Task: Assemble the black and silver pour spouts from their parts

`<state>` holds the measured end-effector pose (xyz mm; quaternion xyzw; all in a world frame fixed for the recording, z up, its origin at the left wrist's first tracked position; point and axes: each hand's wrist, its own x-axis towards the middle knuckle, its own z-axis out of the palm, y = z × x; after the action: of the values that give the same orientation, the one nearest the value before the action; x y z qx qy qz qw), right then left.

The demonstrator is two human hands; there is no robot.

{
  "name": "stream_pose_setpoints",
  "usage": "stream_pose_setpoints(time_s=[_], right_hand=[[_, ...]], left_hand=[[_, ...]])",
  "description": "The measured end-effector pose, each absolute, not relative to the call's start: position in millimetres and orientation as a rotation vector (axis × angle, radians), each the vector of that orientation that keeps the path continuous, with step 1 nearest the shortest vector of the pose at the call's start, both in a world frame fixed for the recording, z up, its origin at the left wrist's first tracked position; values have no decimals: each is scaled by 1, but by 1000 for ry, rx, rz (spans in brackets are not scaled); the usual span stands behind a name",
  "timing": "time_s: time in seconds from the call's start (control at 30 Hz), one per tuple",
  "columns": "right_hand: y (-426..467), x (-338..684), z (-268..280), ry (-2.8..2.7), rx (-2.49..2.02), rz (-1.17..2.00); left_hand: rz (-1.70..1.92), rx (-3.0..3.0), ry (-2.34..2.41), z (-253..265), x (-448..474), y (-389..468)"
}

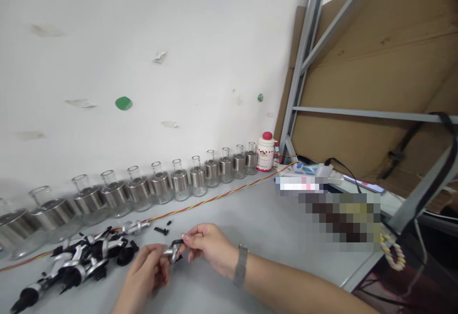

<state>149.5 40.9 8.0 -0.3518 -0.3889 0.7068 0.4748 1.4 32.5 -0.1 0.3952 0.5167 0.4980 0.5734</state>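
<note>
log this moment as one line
left hand: holds silver-black fitting; right hand: pinches its black end; nearby: piled fittings; behind: glass bottles

2 green patches (123, 103) dot the white wall (214, 42). A red-topped jar (265, 157) stands near a power strip (304, 171). Cardboard (375, 70) backs the metal frame (372, 113).

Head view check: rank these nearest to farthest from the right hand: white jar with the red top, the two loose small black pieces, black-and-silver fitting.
From the right hand:
1. Black-and-silver fitting: at its fingertips, left side.
2. Small black pieces: just beyond, to the left.
3. White jar: far back, to the right.
</note>
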Motion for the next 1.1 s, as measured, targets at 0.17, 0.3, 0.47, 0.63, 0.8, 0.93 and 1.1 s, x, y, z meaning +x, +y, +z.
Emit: stream_pose_setpoints(time_s=[0.17,0.3,0.47,0.63,0.8,0.93,1.1], right_hand=[[39,148,9,-1014,-883,1725],[36,149,11,-1037,-906,1718],[32,152,16,-1028,-886,1732],[30,152,16,-1088,-815,1754],[29,152,17,-1168,-815,1705],[28,152,22,-1310,-791,1637],[23,148,26,-1364,-715,1630]], left_hand=[[1088,967,1163,-4,0,33],[1090,956,1047,-2,2,30],[1122,920,983,18,9,17],[1152,862,934,29,11,13],[1199,948,796,15,6,20],[1210,1115,838,14,5,18],[1259,1202,935,18,8,10]])
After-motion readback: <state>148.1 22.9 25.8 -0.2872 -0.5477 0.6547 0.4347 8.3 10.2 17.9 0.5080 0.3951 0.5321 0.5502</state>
